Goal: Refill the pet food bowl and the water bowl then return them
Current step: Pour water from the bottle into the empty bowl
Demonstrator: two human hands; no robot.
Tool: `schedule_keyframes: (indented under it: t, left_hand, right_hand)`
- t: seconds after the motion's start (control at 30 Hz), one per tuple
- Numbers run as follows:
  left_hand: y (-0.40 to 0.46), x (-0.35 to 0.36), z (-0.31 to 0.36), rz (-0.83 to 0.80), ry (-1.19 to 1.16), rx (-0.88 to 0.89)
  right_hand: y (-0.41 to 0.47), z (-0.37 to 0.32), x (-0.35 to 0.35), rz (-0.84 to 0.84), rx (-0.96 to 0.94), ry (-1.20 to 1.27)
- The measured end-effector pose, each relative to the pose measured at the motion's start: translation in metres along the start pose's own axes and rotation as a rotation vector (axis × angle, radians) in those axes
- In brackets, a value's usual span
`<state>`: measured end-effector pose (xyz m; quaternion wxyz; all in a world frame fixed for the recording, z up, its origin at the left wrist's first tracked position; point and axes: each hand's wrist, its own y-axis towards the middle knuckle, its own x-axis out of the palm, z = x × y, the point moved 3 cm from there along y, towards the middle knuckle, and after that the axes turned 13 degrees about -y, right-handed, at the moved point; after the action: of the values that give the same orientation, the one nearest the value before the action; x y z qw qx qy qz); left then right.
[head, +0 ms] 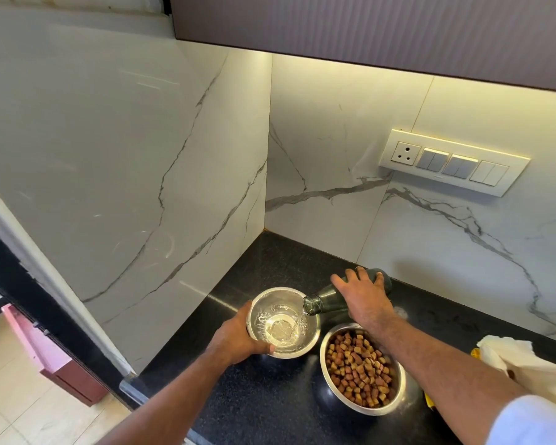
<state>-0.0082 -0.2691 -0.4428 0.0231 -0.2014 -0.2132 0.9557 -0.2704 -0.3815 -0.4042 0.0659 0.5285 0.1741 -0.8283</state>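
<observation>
On the black counter [270, 406] stand 2 steel bowls. The water bowl [283, 322], partly filled with clear water, sits just left of the food bowl [362, 369], which is heaped with brown kibble. The left hand [238, 338] curls its fingers around the water bowl's near-left rim. The right hand [363, 293] is wrapped around a dark glass bottle [321, 301], tipped with its mouth over the water bowl's right rim, water streaming in.

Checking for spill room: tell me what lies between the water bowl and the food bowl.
Head view: only a narrow strip of bare black counter separates the water bowl from the food bowl; they do not touch.
</observation>
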Motion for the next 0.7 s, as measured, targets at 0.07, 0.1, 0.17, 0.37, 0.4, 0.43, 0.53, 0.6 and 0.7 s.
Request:
schedule_keyframes:
  t: [0.07, 0.1, 0.17, 0.37, 0.4, 0.43, 0.53, 0.6, 0.7]
  left_hand:
    - [-0.001, 0.0, 0.002, 0.016, 0.01, 0.013]
    - [-0.002, 0.0, 0.004, 0.027, 0.017, 0.017]
    - [-0.002, -0.001, 0.008, 0.047, 0.036, 0.029]
    - [0.0, -0.001, 0.015, 0.051, 0.037, 0.025]
    - [0.0, -0.001, 0.015, 0.048, 0.031, 0.02]
    - [0.0, 0.0, 0.015, 0.044, 0.027, 0.014]
    - [0.002, 0.0, 0.014, 0.039, 0.015, -0.009]
    - [0.002, 0.0, 0.014, 0.043, 0.012, -0.014]
    - [0.002, 0.0, 0.014, 0.037, 0.019, -0.013]
  right_hand:
    - [0.0, 0.001, 0.001, 0.007, 0.004, -0.001]
    - [0.0, 0.001, 0.001, 0.007, 0.004, 0.002]
    - [0.0, 0.001, 0.001, 0.004, 0.002, 0.008]
    - [-0.001, 0.003, 0.0, 0.005, 0.006, 0.01]
    - [-0.001, 0.003, -0.001, 0.004, 0.006, 0.01]
    - [-0.001, 0.003, -0.001, 0.001, 0.007, 0.008]
    - [0.0, 0.004, 0.0, -0.006, 0.007, 0.008]
    - [0.0, 0.003, 0.001, -0.007, 0.004, 0.009]
    - [0.001, 0.003, 0.001, -0.01, -0.002, 0.008]
